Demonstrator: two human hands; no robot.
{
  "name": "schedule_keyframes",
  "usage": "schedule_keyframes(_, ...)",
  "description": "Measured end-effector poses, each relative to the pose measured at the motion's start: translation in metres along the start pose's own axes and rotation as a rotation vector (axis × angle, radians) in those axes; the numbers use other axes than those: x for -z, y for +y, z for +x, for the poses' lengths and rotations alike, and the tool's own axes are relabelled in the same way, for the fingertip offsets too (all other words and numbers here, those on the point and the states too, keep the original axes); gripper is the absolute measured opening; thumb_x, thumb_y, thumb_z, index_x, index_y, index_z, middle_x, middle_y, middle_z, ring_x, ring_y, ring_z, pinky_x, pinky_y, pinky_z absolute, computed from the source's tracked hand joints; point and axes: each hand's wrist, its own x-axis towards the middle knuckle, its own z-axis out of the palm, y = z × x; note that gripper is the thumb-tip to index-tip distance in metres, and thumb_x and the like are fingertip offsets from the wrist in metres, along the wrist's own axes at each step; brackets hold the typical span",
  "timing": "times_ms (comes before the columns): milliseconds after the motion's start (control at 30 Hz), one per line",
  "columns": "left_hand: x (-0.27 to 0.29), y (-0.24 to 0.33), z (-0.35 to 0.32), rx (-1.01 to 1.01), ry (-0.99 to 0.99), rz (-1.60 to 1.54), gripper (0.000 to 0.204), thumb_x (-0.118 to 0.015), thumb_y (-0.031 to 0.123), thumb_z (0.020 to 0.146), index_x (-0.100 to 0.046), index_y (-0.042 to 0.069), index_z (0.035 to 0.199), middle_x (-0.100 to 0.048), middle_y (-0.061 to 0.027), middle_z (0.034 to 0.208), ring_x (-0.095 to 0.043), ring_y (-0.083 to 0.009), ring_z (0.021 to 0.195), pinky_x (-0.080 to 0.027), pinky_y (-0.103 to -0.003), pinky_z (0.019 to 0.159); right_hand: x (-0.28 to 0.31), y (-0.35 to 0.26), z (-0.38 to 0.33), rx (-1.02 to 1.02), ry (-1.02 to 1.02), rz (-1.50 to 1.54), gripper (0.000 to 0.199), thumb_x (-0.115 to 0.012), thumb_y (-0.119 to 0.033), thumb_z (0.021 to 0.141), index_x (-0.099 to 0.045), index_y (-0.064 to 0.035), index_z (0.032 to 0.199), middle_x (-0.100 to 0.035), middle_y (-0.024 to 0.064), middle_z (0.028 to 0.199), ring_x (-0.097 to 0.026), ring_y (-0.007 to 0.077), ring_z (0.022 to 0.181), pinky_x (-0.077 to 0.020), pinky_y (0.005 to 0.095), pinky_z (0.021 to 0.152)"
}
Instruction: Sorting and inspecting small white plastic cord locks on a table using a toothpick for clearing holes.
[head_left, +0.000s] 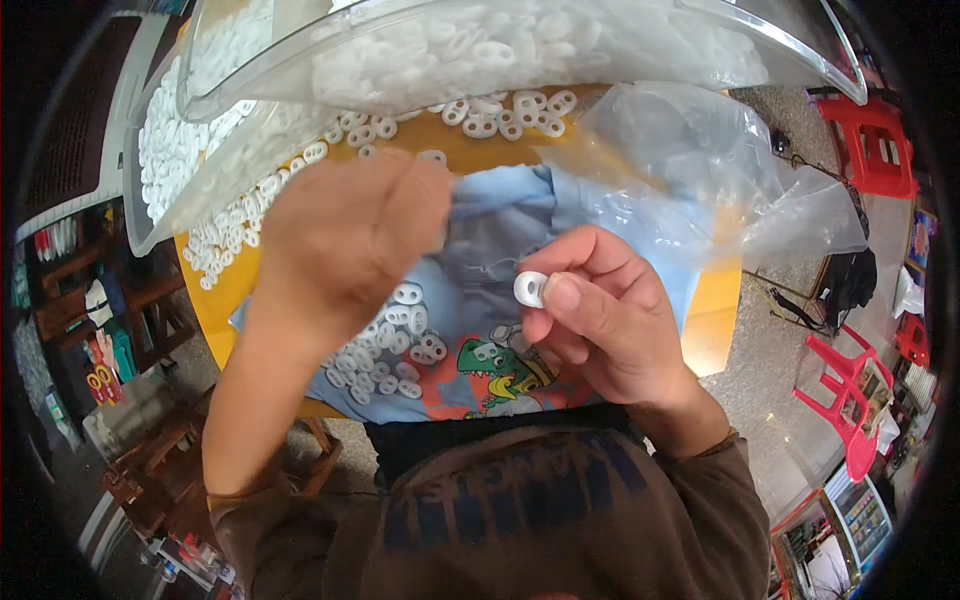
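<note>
Between thumb and fingertips, my right hand [620, 320] pinches a small white oval plastic piece with two holes [529, 289]. To its left my left hand [350, 240] is raised, its back toward me and smeared by motion, so its fingers and anything in them cannot be made out. Under both hands a light blue cloth with a cartoon print [500, 250] covers part of the yellow table top. A heap of the same white two-hole pieces [375, 360] lies on this cloth, just below my left wrist.
Clear plastic bins [330, 50] full of white pieces stand at the far side. More loose pieces [225, 228] spread along the table's [712, 330] left and far parts. A crumpled clear plastic bag [700, 160] lies at the far right. Red stools [870, 145] stand on the floor to the right.
</note>
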Motion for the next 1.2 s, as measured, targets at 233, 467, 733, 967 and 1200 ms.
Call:
schedule_keyframes(233, 0.013, -0.004, -0.016, 0.115, 0.125, 0.17, 0.027, -0.06, 0.004, 0.065, -0.057, 0.011, 0.091, -0.059, -0.0042, 0.08, -0.056, -0.0232, 0.068, -0.042, -0.034, 0.057, -0.002, 0.003, -0.001, 0.07, 0.031, -0.086, 0.017, -0.057, -0.014, 0.084, -0.054, -0.0052, 0.098, -0.059, 0.0014, 0.074, -0.04, 0.0012, 0.054, -0.031, 0.015, 0.048)
schedule_keyframes(467, 0.017, 0.051, -0.03, 0.184, 0.21, -0.294, 0.036, -0.066, -0.002, 0.056, -0.06, 0.012, 0.088, -0.056, -0.0018, 0.07, -0.051, -0.0233, 0.06, -0.04, -0.032, 0.058, -0.002, 0.002, 0.0, -0.022, -0.054, 0.084, 0.017, -0.056, -0.014, 0.085, -0.053, -0.0038, 0.098, -0.058, 0.0042, 0.071, -0.038, 0.0037, 0.05, -0.0301, 0.0167, 0.046)
schedule_keyframes(733, 0.004, 0.075, -0.032, 0.412, 0.321, -0.646, 0.028, -0.062, -0.002, 0.066, -0.057, 0.009, 0.092, -0.054, -0.0063, 0.069, -0.051, -0.0244, 0.056, -0.04, -0.032, 0.048, 0.007, 0.006, 0.004, -0.081, -0.111, 0.207, 0.018, -0.053, -0.017, 0.086, -0.054, -0.0039, 0.098, -0.056, 0.0053, 0.069, -0.033, 0.0046, 0.045, -0.0257, 0.0189, 0.041)
schedule_keyframes(967, 0.004, 0.082, -0.03, 0.42, 0.288, -0.624, 0.029, -0.06, -0.004, 0.063, -0.056, 0.007, 0.09, -0.054, -0.0062, 0.068, -0.051, -0.0245, 0.054, -0.04, -0.033, 0.047, 0.006, 0.006, 0.003, -0.068, -0.119, 0.206, 0.018, -0.052, -0.017, 0.087, -0.054, -0.0037, 0.099, -0.055, 0.0048, 0.068, -0.032, 0.0042, 0.044, -0.0244, 0.0187, 0.04)
schedule_keyframes(1200, 0.01, 0.079, -0.03, 0.405, 0.199, -0.547, 0.026, -0.06, -0.005, 0.069, -0.057, 0.007, 0.091, -0.058, -0.0048, 0.064, -0.048, -0.0191, 0.052, -0.037, -0.029, 0.049, 0.003, 0.008, 0.001, 0.01, -0.074, 0.119, 0.019, -0.054, -0.017, 0.086, -0.054, -0.0031, 0.099, -0.056, 0.0052, 0.069, -0.034, 0.0044, 0.045, -0.028, 0.0177, 0.041)
